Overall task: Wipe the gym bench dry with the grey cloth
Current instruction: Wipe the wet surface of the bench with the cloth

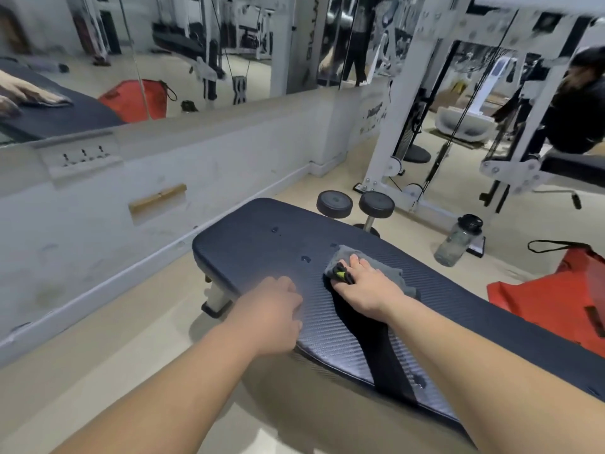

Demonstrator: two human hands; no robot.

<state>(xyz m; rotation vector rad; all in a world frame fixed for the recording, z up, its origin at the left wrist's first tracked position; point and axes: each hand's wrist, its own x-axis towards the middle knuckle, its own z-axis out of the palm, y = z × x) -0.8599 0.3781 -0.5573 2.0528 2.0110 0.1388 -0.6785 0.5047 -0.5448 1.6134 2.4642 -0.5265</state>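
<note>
Head view. The right hand lies palm down on the grey cloth, fingers spread flat and pressing it against the padded top of the counter; the grip is apart, not clamped around the cloth. The cloth is bunched under and just beyond the fingers, near the middle of the pad's width. A small black and yellow-green item shows at the thumb side of this hand, touching the cloth; what it is cannot be told. A dark streak runs along the pad from under the right wrist toward the near edge.

The left hand rests on the near edge of the counter, just left of the right hand, fingers curled loosely over the edge and holding nothing. Water drops sit on the pad beyond and to the left of the cloth, apart from it.

On the floor beyond the right hand stand two dumbbells; to its right stand a clear bottle with a black cap and a red bag. A mirror lines the wall to the left.
</note>
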